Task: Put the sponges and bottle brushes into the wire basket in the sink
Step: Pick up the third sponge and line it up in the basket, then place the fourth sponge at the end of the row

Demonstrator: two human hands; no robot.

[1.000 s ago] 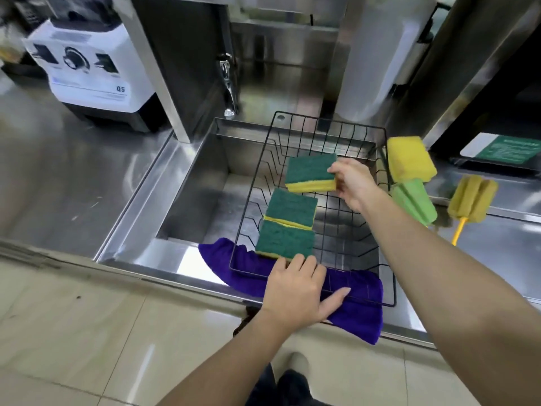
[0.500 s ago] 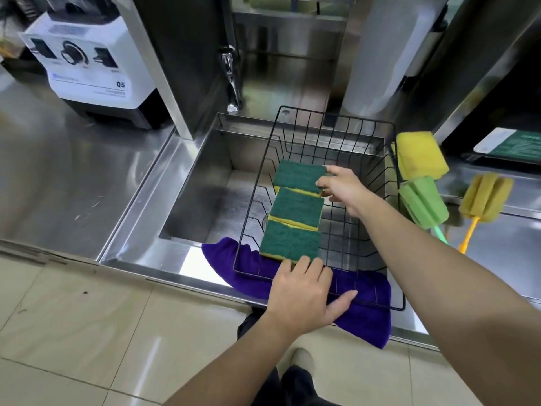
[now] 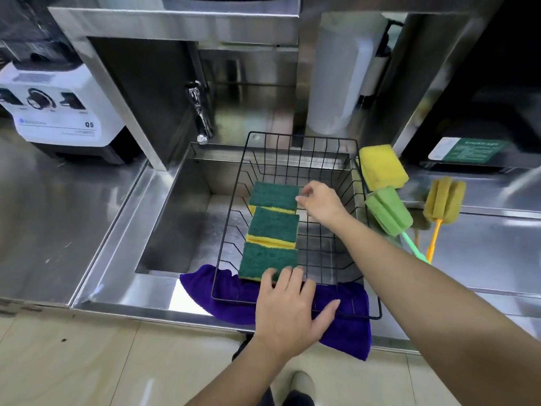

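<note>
A black wire basket (image 3: 304, 137) sits in the sink (image 3: 181, 212) with three green-topped yellow sponges in a row inside. My right hand (image 3: 320, 202) pinches the right edge of the far sponge (image 3: 273, 194), which lies flat behind the middle sponge (image 3: 273, 225). My left hand (image 3: 288, 312) rests flat on the basket's near rim, fingers spread, its fingertips touching the near sponge (image 3: 262, 259). On the counter to the right of the basket lie a yellow sponge (image 3: 382, 167), a green bottle brush (image 3: 388, 210) and a yellow bottle brush (image 3: 445, 199).
A purple cloth (image 3: 345, 329) hangs over the sink's front edge under the basket. A tap (image 3: 200, 112) stands behind the sink's left corner. A white blender base (image 3: 58, 112) sits on the left counter, and a white cylinder (image 3: 336, 83) stands behind the basket.
My right hand has lowered the far sponge from above the basket down flat into the row. My left hand has stayed on the near rim.
</note>
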